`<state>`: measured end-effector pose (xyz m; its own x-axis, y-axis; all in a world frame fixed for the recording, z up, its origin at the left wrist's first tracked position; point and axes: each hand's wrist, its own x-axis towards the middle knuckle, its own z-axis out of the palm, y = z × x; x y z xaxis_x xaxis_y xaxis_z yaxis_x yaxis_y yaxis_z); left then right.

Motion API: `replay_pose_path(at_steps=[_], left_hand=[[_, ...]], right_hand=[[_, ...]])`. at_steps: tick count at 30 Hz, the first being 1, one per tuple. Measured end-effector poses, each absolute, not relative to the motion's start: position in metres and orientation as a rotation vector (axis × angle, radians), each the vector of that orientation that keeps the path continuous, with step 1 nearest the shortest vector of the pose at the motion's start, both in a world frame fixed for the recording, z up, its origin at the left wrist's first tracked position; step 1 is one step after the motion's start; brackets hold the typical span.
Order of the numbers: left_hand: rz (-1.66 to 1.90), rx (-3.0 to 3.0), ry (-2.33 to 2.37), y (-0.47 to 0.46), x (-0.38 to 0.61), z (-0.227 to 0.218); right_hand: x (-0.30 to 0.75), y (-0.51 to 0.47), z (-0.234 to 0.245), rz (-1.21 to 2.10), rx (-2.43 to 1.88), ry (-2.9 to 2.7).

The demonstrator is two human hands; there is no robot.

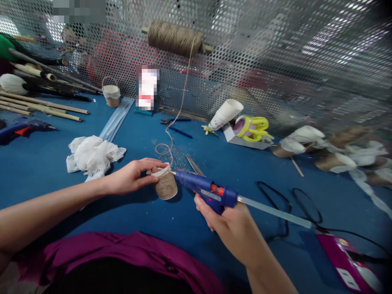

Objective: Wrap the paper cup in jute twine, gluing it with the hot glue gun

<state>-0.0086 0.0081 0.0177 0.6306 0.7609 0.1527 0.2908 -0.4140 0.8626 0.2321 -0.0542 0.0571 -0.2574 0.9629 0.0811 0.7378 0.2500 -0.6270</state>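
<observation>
My left hand (132, 175) grips a small paper cup (164, 183) wrapped in jute twine, lying tilted on the blue table (45, 163). My right hand (228, 222) is closed round a blue hot glue gun (204, 188). Its nozzle touches the cup's upper edge, and a clear glue stick (272, 211) sticks out of its back. A strand of twine (180, 106) runs from the cup up to a big spool (174, 38) on the mesh wall.
White lace (92, 155) lies to the left, with another glue gun (23, 127) and bamboo sticks (39, 105) beyond. Scissors (194, 165), pliers (176, 122), stacked cups (225, 114), finished wrapped cups (333, 153), a small basket (110, 93) and black cables (288, 204) lie around. A pink device (349, 261) sits bottom right.
</observation>
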Motion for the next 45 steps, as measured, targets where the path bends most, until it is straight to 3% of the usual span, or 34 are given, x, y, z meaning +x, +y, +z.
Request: replay_pose_path(at_steps=[20, 37, 45], left_hand=[[0.678, 1.977, 0.798, 0.009, -0.01, 0.016], [0.677, 1.972, 0.789, 0.009, -0.01, 0.016], [0.689, 1.972, 0.771, 0.009, -0.01, 0.016]], right_hand=[[0.233, -0.049, 0.057, 0.641, -1.534, -2.089], [0.228, -0.042, 0.056, 0.92, -1.76, -1.804], [0.232, -0.045, 0.055, 0.861, -1.683, -1.913]])
